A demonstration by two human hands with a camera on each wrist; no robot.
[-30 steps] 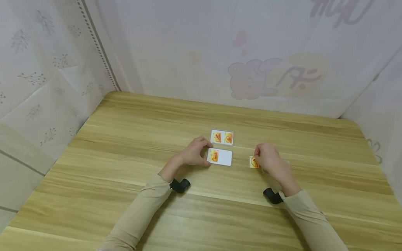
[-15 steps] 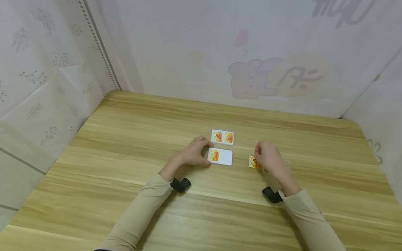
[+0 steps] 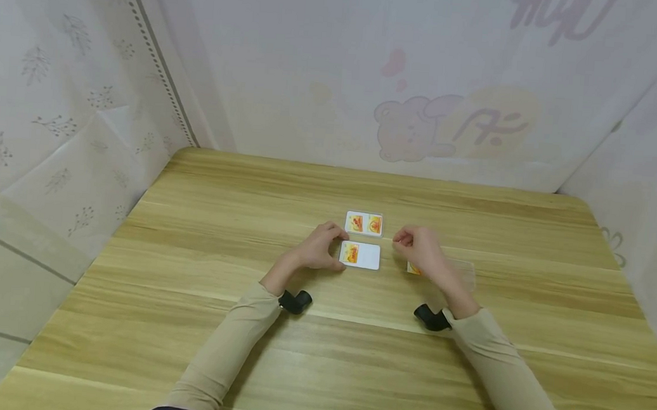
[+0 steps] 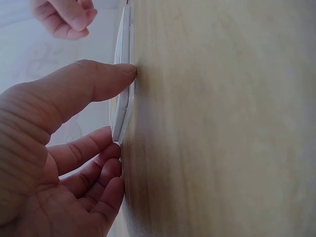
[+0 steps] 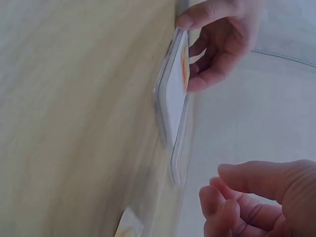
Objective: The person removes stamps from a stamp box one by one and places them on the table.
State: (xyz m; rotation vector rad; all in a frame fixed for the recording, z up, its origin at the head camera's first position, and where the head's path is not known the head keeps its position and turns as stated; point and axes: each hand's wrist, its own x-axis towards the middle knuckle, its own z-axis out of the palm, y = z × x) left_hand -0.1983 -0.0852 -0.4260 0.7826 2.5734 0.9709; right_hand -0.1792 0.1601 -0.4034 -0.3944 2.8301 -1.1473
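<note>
In the head view a flat white card (image 3: 369, 256) lies in a clear plastic case, a yellow-orange picture sticker on its left half. My left hand (image 3: 318, 247) grips its left end, thumb at the near edge and fingers at the far edge; the thumb (image 4: 101, 81) shows on the rim in the left wrist view. To the right, my right hand (image 3: 423, 253) hovers with curled fingers, thumb close to the fingertips (image 5: 213, 200), nothing showing between them. A yellow-orange square sticker (image 3: 413, 269) lies on the table below it, partly hidden by the hand.
Just beyond is a second white card (image 3: 364, 224) in a clear case, with two yellow-orange pictures. A clear plastic piece (image 3: 465, 273) lies right of the square sticker, partly behind my right wrist. The wooden table (image 3: 317, 369) meets a patterned curtain (image 3: 291, 88) at the back.
My right hand has moved left and slightly away from me, off the square sticker, uncovering more of the clear piece. The left hand and the cards have stayed put.
</note>
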